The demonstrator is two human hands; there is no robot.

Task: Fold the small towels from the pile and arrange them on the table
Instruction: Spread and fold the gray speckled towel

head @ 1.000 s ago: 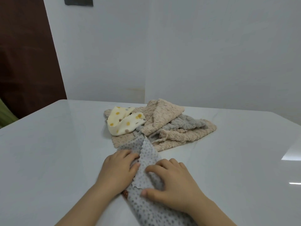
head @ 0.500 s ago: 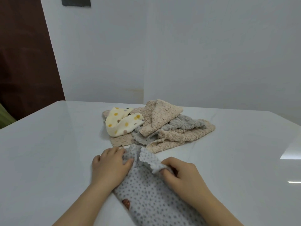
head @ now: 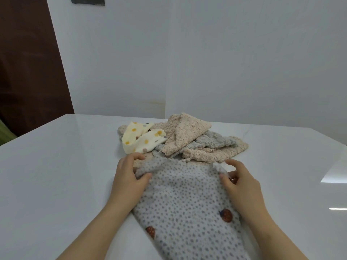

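Grey-dotted towel (head: pixel 184 199), bunched narrow a second ago, now lies spread on the counter (head: pixel 56 166) against the pile (head: pixel 187 139) (overlapping its near edge), far corners pinched by the left hand (head: pixel 129 177) and right hand (head: pixel 242 182), probably ready for folding.

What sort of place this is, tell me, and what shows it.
Likely a room in a home: a glossy white table, a pile of small towels behind the dotted towel, plain white walls.

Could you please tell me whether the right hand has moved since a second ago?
Yes. The right hand shifted rightward, from below the middle of the towel pile to near its right end, spreading the dotted towel.
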